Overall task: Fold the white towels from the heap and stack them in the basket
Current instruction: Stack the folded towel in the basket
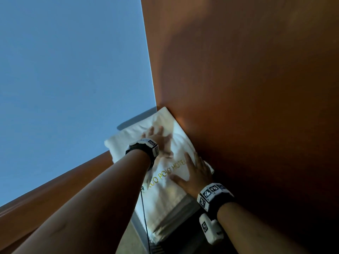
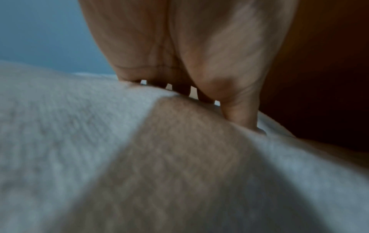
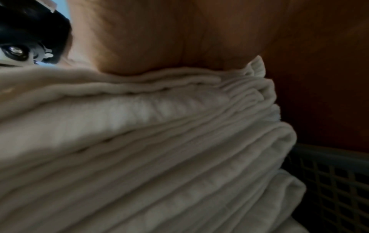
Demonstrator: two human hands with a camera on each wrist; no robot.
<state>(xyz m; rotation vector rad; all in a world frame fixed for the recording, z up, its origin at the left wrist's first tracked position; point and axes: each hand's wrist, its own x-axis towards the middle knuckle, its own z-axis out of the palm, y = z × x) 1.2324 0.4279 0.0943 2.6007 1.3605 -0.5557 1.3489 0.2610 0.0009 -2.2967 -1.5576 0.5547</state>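
Note:
A folded white towel (image 1: 165,187) with gold lettering lies on top of a tall stack of folded white towels (image 3: 179,157). The stack sits in a dark lattice basket (image 3: 335,181), pushed into a corner. My left hand (image 1: 157,138) lies flat on the far part of the top towel, fingers spread and straight; in the left wrist view its palm (image 2: 199,47) bears down on the terry cloth (image 2: 60,141). My right hand (image 1: 196,173) presses flat on the nearer right part, fingers stretched along the towel's edge by the brown wall.
A brown wooden wall (image 1: 247,88) rises tight against the right side of the stack. A blue wall (image 1: 73,79) stands behind it, with a brown ledge (image 1: 55,198) at the left. A thin black cable (image 1: 145,217) hangs beside the towels.

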